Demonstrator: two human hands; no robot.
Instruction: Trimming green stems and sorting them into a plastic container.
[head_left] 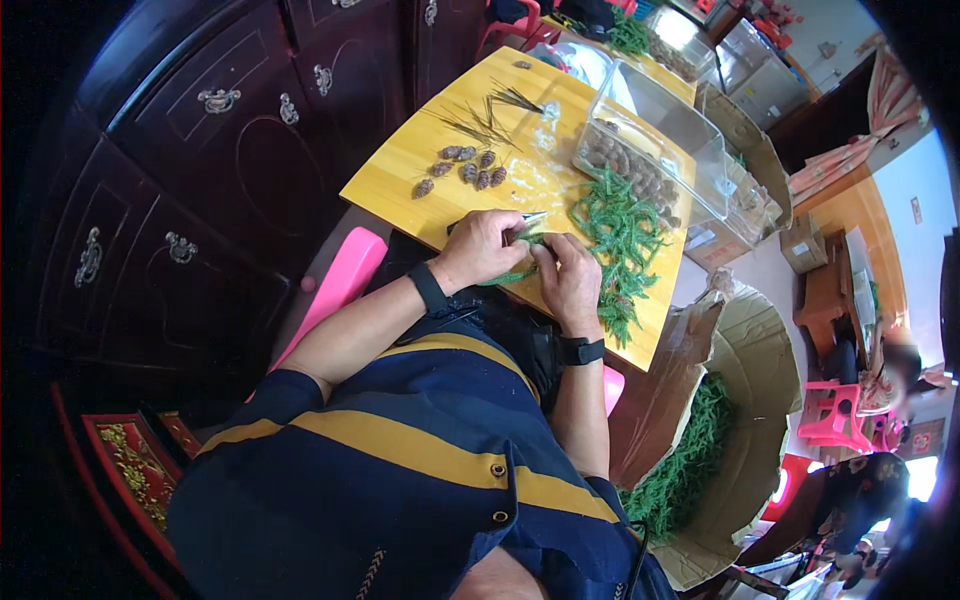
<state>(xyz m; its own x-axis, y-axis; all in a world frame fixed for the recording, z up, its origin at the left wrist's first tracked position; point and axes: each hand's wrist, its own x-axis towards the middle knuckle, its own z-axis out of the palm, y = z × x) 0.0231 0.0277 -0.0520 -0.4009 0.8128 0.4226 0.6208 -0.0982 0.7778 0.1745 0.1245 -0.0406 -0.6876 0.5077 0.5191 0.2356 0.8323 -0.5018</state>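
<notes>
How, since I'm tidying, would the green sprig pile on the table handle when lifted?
The green sprig pile may sag, since its strands look thin and curved. Probably light, with gaps showing through; where strands overlap, they might snag.

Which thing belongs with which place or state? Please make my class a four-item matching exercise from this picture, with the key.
Column one:
1. Clear bin
2. Small green sprig
3. Thin dark stems
4. Near cardboard box

Column two:
A. Between the left hand and right hand
B. Heaped with greenery
C. Holding brown cones
D. Lying loose on the yellow table

Pairs: 1-C, 2-A, 3-D, 4-B
</notes>
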